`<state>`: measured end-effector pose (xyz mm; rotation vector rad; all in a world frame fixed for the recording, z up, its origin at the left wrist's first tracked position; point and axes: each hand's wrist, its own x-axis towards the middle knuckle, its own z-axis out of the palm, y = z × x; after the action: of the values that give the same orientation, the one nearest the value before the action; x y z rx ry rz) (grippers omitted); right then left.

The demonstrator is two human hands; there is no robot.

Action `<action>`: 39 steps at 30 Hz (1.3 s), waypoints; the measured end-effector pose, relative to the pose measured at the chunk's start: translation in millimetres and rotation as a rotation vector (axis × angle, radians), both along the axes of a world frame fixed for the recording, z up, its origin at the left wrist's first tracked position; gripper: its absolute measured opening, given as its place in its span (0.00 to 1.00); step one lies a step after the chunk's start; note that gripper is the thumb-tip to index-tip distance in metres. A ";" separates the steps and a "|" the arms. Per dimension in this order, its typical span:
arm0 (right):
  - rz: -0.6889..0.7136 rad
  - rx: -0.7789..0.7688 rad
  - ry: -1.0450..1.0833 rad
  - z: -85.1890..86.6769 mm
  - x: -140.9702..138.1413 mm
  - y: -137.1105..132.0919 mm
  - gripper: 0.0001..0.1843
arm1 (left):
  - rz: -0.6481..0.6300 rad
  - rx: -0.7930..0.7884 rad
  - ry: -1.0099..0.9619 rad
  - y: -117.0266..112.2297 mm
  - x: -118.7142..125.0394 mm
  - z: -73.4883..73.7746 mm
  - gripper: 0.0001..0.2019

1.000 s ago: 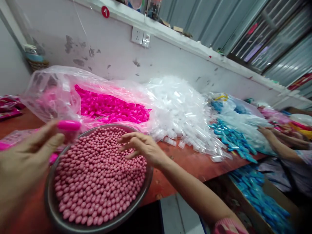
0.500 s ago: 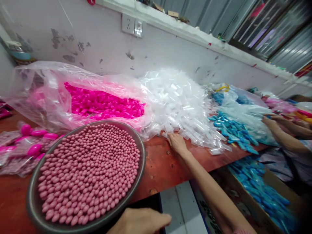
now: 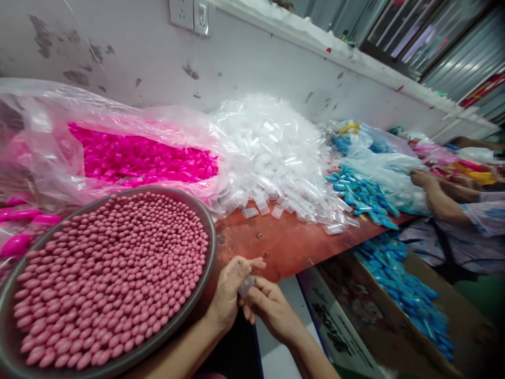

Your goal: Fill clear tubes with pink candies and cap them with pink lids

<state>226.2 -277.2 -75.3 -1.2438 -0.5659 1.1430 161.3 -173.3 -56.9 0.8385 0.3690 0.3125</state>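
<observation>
My left hand (image 3: 229,292) and my right hand (image 3: 272,309) meet in front of the table edge, close to the bowl's right side. Between them is a small transparent plastic container (image 3: 246,286). My right thumb and fingers pinch it, while the left hand is wrapped around its other side, partly hiding it. A large dark bowl (image 3: 213,237) full of pink oval candy-like balls (image 3: 118,263) stands to the left. Beyond my hands lies a big heap of similar transparent plastic containers (image 3: 272,152).
An opened plastic bag (image 3: 35,121) of bright pink plastic pieces (image 3: 145,160) lies behind the bowl. Blue pieces (image 3: 361,192) lie on the red table (image 3: 252,237). A cardboard box (image 3: 465,316) of blue items stands below. At right, another person's hand (image 3: 424,179) touches a plastic bag.
My right hand has drawn back from the transparent heap with a container. My left hand has risen from the bottom edge to meet it. The view has shifted right.
</observation>
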 end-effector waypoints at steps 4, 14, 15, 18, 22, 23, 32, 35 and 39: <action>-0.117 -0.072 0.146 -17.0 -8.5 -31.3 0.17 | 0.232 0.059 -0.075 -2.4 -1.0 12.5 0.13; -0.299 -0.114 0.198 -8.2 1.3 -29.7 0.22 | -0.077 0.047 -0.060 -27.8 2.6 -38.9 0.26; -0.252 -0.154 0.154 -12.0 1.7 -26.5 0.24 | -0.078 0.060 -0.052 -25.7 0.8 -37.3 0.28; 0.026 -0.273 -0.069 -14.6 17.7 -22.2 0.27 | -0.051 0.155 -0.033 -17.2 -3.5 -26.6 0.21; 0.241 -0.359 -0.628 5.2 72.9 -9.5 0.20 | 0.067 0.171 0.012 -10.3 -0.8 -16.7 0.17; 0.183 -0.346 -0.850 10.5 88.3 -1.4 0.17 | 0.108 0.135 0.037 -9.9 1.0 -16.2 0.20; 0.108 -0.356 -1.666 7.1 165.9 101.7 0.18 | 0.281 0.079 0.163 1.6 14.4 -27.4 0.17; 0.101 -0.379 -1.688 4.0 164.0 100.6 0.14 | 0.351 0.018 0.186 8.8 23.5 -30.7 0.18; 0.070 -0.369 -1.660 10.1 119.1 70.1 0.17 | 0.418 -0.075 0.164 14.6 38.2 -32.7 0.18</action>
<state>345.3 -207.0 -65.2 -2.3787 -1.6257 -0.0277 199.5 -158.7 -89.6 0.7106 0.7076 0.6163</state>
